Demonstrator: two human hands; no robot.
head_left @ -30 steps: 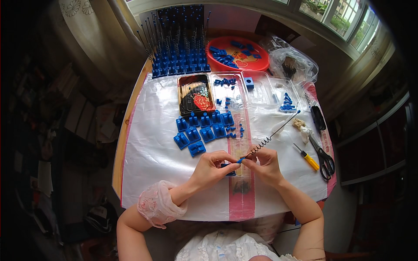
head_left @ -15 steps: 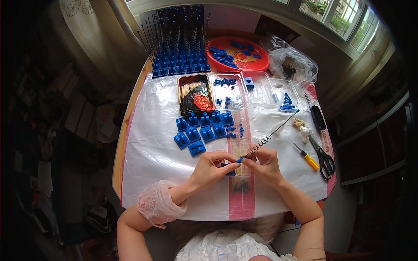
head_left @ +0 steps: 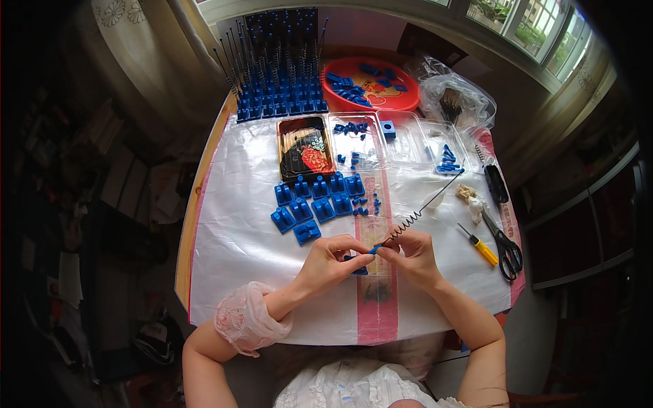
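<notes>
A: In the head view, the only one, what's new?

B: Very little. The blue tip (head_left: 462, 171) of the coiled black wire (head_left: 406, 226) has swung slightly up and leftward, while both hands look unmoved. I'd judge that a small adjustment at the near end, with the work still in the fingers.

A: And where is the wire?

B: Low over the table cover (head_left: 258, 231), slanting from the fingers toward the far right. Its near end meets a small blue fitting (head_left: 375, 249).

A: The grip?

B: The left hand (head_left: 332, 262) pinches the fitting between thumb and forefinger; the right hand (head_left: 416, 258) pinches close beside it, where wire and fitting meet. A blue block (head_left: 358, 267) shows beneath the left fingers; whether it's joined, I can't tell.

A: The arms?

B: Both bend inward, fingertips nearly meeting.
</notes>
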